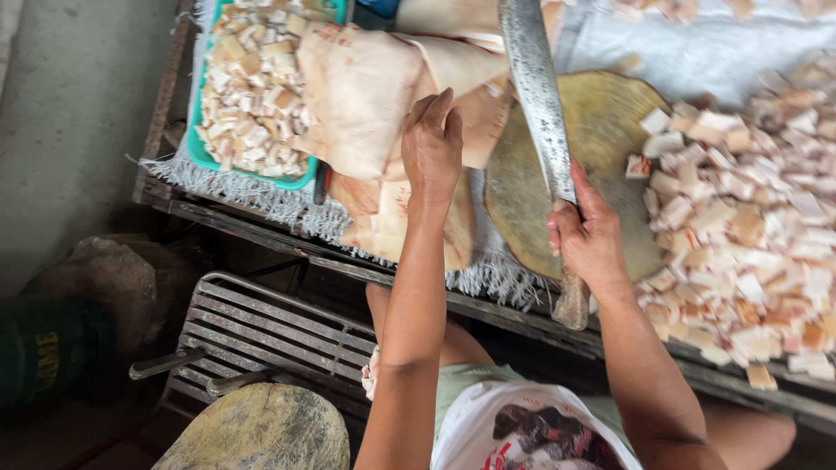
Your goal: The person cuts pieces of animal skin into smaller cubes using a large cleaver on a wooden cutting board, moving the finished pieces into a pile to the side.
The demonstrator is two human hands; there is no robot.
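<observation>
My left hand (pixel 432 144) lies flat, fingers together, on a stack of large pale slabs of pork skin and fat (pixel 361 96), holding nothing. My right hand (pixel 589 235) is shut on the wooden handle of a long cleaver (pixel 537 91), whose blade points away over a round wooden chopping block (pixel 601 122). To the right of the block lies a heap of small cut cubes of fat and skin (pixel 749 226).
A teal tray (pixel 198 150) full of cut cubes sits at the far left of the bench. A white woven sheet (pixel 697 48) covers the bench top. Below are a metal slatted rack (pixel 261 326), another round wooden block (pixel 261 431) and a dark stone (pixel 104 274).
</observation>
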